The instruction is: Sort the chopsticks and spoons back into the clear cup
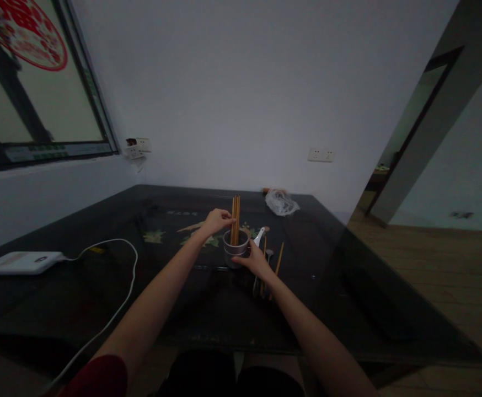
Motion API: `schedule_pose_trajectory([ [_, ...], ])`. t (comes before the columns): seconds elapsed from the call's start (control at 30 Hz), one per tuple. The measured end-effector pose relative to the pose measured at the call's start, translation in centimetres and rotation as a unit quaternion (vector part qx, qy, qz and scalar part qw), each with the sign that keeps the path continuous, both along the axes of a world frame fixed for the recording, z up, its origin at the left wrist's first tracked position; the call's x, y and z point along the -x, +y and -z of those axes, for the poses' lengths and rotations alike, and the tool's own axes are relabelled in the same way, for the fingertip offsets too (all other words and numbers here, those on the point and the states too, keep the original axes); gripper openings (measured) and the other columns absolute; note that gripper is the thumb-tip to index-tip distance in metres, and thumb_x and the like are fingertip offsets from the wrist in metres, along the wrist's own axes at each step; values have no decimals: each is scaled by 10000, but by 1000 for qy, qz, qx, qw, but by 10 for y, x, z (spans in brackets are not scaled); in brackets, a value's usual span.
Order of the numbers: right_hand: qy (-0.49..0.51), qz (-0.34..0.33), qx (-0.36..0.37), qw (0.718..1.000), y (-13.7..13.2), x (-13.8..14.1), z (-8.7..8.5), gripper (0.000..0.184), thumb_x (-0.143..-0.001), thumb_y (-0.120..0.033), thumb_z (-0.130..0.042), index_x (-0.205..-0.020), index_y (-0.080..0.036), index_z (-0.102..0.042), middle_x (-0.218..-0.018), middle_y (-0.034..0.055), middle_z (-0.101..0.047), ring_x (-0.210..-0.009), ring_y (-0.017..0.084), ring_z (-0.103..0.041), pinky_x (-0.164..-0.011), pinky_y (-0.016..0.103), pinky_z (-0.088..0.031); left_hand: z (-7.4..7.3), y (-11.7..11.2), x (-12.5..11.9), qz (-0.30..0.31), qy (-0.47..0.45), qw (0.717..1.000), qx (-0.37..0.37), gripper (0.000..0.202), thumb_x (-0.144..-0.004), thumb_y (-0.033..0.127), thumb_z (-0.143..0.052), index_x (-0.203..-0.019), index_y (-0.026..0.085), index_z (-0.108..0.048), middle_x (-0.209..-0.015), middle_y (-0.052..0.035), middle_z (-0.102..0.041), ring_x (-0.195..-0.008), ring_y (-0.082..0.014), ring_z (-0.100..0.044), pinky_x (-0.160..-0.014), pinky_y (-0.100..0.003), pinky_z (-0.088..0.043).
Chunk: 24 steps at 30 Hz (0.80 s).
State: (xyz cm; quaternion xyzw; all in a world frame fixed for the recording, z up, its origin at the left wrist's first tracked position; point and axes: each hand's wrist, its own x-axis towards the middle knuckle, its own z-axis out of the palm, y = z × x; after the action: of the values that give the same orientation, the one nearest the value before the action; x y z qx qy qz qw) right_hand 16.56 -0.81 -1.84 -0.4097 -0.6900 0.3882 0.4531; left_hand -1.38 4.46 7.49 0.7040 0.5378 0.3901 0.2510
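Several wooden chopsticks (235, 212) stand upright with their lower ends inside a grey metal cup (230, 253). My left hand (219, 219) pinches these chopsticks partway up, above the cup's rim. Around the cup's right side, my right hand (255, 260) is closed, thumb toward the front. A white spoon (260, 236) lies just beyond that hand. To the right of the cup a loose chopstick (280, 259) and a metal spoon (269, 253) rest on the table, partly hidden by my right wrist.
The dark glossy table (315, 309) meets a white wall. A crumpled clear plastic bag (281, 203) lies near the back edge. At the left sits a white power bank (21, 263), its white cable (135, 264) trailing over the front edge. A dark flat object (377, 303) lies at the right.
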Motion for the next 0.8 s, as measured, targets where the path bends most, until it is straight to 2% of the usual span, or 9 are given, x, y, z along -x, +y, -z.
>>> schedule_pose_trajectory([
  [0.2, -1, -1, 12, 1000, 1, 1, 2, 696, -547, -271, -815, -1168, -177, -515, -1144, 96, -631, -1060, 242, -599, -928, 400, -458, 5, 1, 2, 2, -10, 1000, -20, 308, -685, 420, -672, -785, 130, -693, -753, -65, -706, -739, -196, -644, -637, -254, -477],
  [0.37, 7, -7, 4, 1000, 3, 1, 4, 711, -550, -280, -816, -1184, -192, -505, -1167, 86, -623, -1091, 242, -586, -956, 409, -446, 9, 3, -6, 36, -109, 993, -1, 390, -677, 440, -696, -881, 108, -683, -903, -117, -716, -845, -225, -658, -752, -302, -501],
  [0.53, 2, -9, 7, 1000, 4, 0, 5, 732, -553, -280, -818, -1203, -199, -492, -1178, 83, -619, -1092, 245, -588, -955, 412, -449, 9, -3, -19, 45, -203, 976, 60, 381, -684, 407, -721, -896, 95, -668, -881, -126, -725, -804, -210, -673, -763, -315, -511],
  [0.8, -8, -2, 16, 1000, -1, 0, -4, 718, -553, -266, -814, -1199, -185, -510, -1165, 96, -622, -1043, 243, -605, -916, 401, -467, 6, -8, -23, 20, -233, 970, 69, 209, -705, 268, -726, -817, 104, -660, -800, -105, -736, -736, -186, -686, -722, -289, -526],
])
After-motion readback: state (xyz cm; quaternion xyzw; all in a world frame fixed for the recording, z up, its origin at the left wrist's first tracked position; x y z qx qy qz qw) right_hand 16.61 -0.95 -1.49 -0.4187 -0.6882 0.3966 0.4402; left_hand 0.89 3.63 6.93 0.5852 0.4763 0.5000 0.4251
